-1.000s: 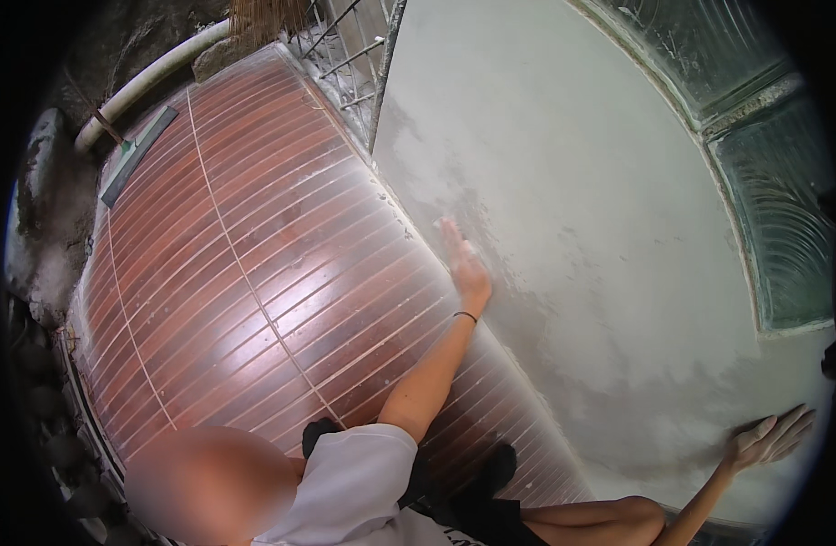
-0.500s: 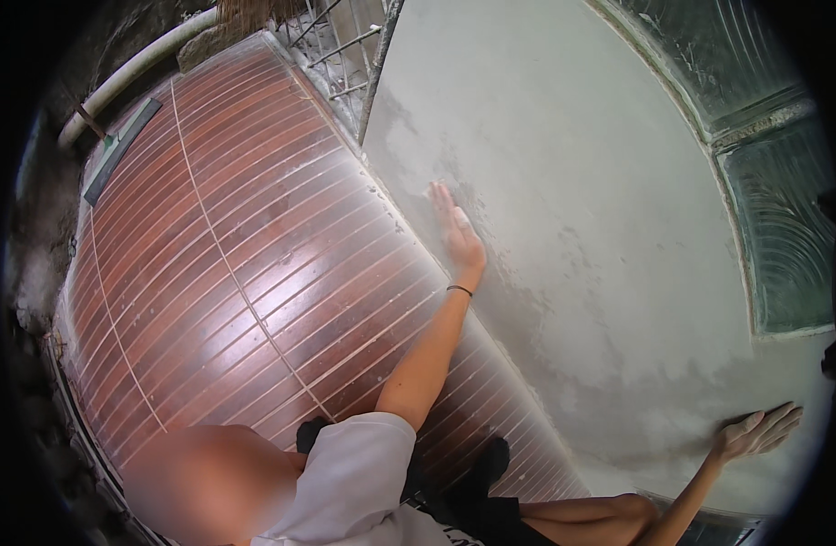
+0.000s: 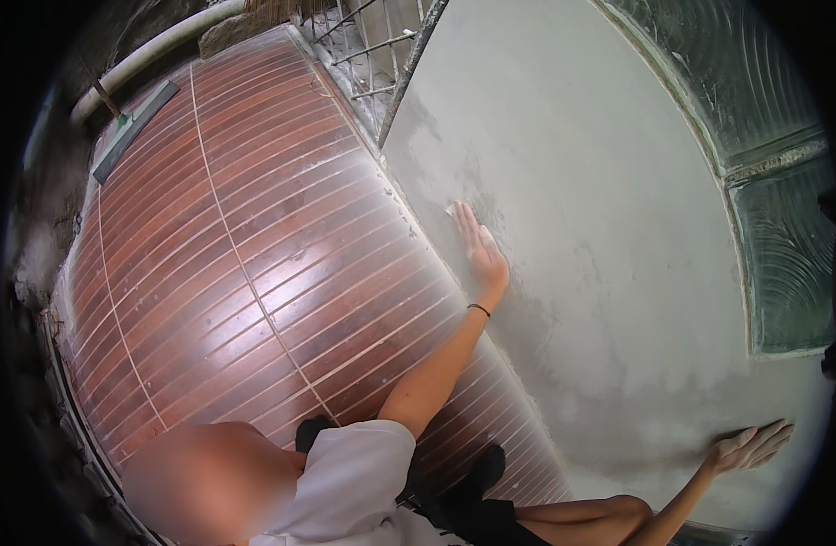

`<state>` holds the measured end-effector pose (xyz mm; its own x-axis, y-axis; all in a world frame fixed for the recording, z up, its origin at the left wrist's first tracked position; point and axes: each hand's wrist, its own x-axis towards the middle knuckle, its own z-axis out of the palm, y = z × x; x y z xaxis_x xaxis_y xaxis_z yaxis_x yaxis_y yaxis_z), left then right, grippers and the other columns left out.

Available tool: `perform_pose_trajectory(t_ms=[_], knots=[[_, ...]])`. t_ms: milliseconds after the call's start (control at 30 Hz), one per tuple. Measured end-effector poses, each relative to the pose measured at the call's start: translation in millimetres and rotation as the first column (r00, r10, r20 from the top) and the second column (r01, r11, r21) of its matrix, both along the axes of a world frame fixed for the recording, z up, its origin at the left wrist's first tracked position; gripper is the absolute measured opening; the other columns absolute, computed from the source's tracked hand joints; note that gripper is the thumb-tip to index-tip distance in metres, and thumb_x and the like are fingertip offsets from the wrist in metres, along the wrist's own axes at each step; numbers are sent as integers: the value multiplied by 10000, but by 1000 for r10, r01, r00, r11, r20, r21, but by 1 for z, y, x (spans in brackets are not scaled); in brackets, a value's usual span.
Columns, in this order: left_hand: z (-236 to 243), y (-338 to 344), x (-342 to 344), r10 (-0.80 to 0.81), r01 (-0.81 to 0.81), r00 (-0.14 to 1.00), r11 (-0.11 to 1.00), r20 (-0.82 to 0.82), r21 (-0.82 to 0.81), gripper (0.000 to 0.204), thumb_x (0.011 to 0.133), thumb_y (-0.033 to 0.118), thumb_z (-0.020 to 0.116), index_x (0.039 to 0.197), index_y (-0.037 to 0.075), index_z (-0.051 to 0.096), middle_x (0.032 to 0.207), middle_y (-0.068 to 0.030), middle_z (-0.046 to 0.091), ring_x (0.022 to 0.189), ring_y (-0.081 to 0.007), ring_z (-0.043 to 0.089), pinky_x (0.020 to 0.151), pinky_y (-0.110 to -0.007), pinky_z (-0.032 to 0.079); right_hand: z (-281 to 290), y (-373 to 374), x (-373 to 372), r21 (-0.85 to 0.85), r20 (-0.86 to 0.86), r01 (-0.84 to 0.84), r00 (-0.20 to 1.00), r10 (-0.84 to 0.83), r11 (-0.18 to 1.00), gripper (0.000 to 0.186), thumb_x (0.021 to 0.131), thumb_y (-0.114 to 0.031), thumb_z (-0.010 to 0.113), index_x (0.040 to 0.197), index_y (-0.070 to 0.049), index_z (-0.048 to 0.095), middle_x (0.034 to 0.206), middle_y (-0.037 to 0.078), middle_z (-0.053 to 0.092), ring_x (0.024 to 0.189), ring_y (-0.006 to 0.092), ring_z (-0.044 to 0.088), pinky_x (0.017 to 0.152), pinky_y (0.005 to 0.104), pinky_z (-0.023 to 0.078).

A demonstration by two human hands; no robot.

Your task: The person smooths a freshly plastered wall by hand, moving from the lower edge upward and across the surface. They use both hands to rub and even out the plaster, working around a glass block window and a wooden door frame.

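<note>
Probably stiff and slick, the grey wall suits flat palms; my right grip lies released, my left grip I cannot tell.

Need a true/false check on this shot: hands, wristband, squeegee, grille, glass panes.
1. The fingers of the left hand are stretched out over the gray wall. True.
2. The right hand is balled into a fist. False: its fingers are extended.
3. The dark wristband is on the right wrist. False: it is on the left.
4. The squeegee is beside the glass panes. False: it is at upper left, on the far edge of the reddish floor.
5. A metal grille shows near the top of the picture. True.
</note>
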<state>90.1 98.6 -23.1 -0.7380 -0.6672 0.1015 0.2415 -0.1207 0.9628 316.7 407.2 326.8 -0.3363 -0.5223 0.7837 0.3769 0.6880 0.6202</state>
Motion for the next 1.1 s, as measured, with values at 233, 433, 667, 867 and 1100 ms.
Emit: perform_pose_trajectory(t_ms=[233, 433, 667, 867, 1100], knots=[[-68, -61, -59, 21, -121, 958, 933, 287, 338, 560, 1051, 283, 214, 1512, -28, 148, 1586, -195, 147, 1474, -332, 111, 1213, -387, 103, 0, 1, -2, 4, -11, -7, 1000, 7, 1000, 577, 1045, -398, 249, 1434, -10, 425, 1510, 158, 384, 1393, 341, 360, 1136, 460, 253], [-61, -30, -16, 27, 4, 977, 990, 212, -141, 563, 1049, 274, 214, 1509, -38, 129, 1585, -211, 133, 1470, -331, 133, 1202, -398, 132, 3, -1, -4, 32, -11, -17, 1000, 17, 999, 576, 1043, -394, 257, 1431, -3, 427, 1504, 165, 391, 1386, 360, 364, 1135, 466, 253], [-49, -74, -50, -11, -15, 979, 992, 202, 127, 547, 1050, 253, 260, 1512, -19, 152, 1571, -224, 175, 1456, -362, 167, 1188, -404, 178, -2, -2, -2, -27, -19, 0, 1000, -1, 1000, 586, 1038, -409, 260, 1441, -12, 414, 1520, 153, 369, 1402, 345, 341, 1143, 457, 238], [-67, -16, 5, -72, 52, 963, 995, 261, 83, 547, 1052, 254, 254, 1506, -35, 157, 1575, -215, 171, 1456, -364, 164, 1192, -403, 164, 0, -1, -4, -28, -26, 5, 1000, -6, 1000, 601, 1033, -440, 248, 1455, -42, 403, 1513, 148, 383, 1399, 332, 349, 1141, 454, 234], [-97, -65, -57, 67, -71, 961, 997, 269, 6, 553, 1047, 241, 269, 1507, -41, 145, 1580, -211, 158, 1464, -341, 154, 1200, -382, 139, 1, -2, -3, -53, -22, -18, 1000, 17, 998, 592, 1028, -402, 290, 1395, 30, 460, 1468, 220, 416, 1349, 364, 408, 1104, 458, 303]])
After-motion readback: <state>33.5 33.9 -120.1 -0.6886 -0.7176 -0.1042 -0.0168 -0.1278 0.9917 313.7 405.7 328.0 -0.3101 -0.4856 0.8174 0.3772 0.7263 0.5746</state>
